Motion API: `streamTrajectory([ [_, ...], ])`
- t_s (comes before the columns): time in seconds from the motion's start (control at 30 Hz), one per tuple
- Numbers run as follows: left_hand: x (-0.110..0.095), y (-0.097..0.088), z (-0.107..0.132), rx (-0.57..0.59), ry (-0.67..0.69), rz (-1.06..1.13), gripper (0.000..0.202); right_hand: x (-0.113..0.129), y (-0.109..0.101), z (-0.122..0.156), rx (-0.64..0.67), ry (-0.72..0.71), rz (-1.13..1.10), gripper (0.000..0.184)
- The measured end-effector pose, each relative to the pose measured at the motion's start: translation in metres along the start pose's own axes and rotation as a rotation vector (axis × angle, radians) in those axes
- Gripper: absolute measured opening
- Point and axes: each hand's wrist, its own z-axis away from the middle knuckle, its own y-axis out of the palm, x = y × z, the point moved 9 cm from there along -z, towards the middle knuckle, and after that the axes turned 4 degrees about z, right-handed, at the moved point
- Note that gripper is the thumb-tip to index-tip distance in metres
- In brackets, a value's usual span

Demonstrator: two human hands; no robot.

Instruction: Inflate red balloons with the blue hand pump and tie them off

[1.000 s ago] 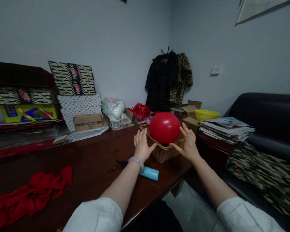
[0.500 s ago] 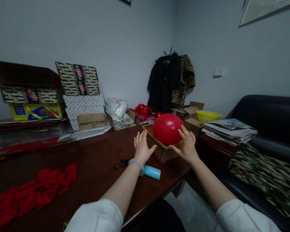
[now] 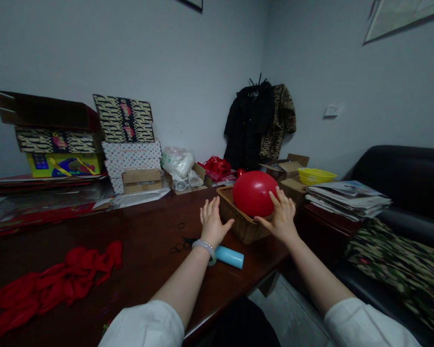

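Observation:
An inflated red balloon (image 3: 253, 193) rests in a brown wicker basket (image 3: 240, 226) at the right end of the table. My right hand (image 3: 282, 217) is at the basket's near right side with fingers spread, its fingertips at the balloon's edge; I cannot tell whether they touch. Left of the basket, my left hand (image 3: 214, 224) is held up with its fingers apart and nothing in it. Just past my left wrist lies a light blue cylinder (image 3: 230, 257) on the table. Black scissors (image 3: 181, 246) lie partly hidden behind that wrist.
Crumpled red balloons (image 3: 65, 277) lie on the table (image 3: 144, 260) at left. Stacked boxes (image 3: 132, 164) and plastic bags (image 3: 179, 163) line the wall. Right of the basket are papers (image 3: 347, 197), a yellow bowl (image 3: 315, 176) and a black sofa (image 3: 412, 178).
The whole scene has shifted slightly right in view as the camera turned a little left. My hands stay spread beside the basket, and the balloon still sits in it.

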Motion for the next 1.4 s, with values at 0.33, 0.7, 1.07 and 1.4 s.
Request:
streamTrajectory([
  [0.33, 0.002, -0.052, 0.038, -0.209, 0.038, -0.025, 0.063, 0.107, -0.014, 0.010, -0.079, -0.152, -0.285, 0.058],
  [0.7, 0.070, -0.133, 0.098, -0.338, -0.120, -0.117, 0.054, 0.255, 0.014, 0.025, 0.111, -0.231, -0.548, 0.045],
  [1.07, 0.144, -0.225, 0.166, -0.299, -0.244, -0.315, 0.051, 0.381, 0.044, 0.056, 0.340, -0.246, -0.752, 0.044],
  [1.4, 0.227, -0.281, 0.225, -0.030, -0.594, -0.508, 0.044, 0.430, 0.083, 0.124, 0.720, -0.368, -0.792, 0.052],
])
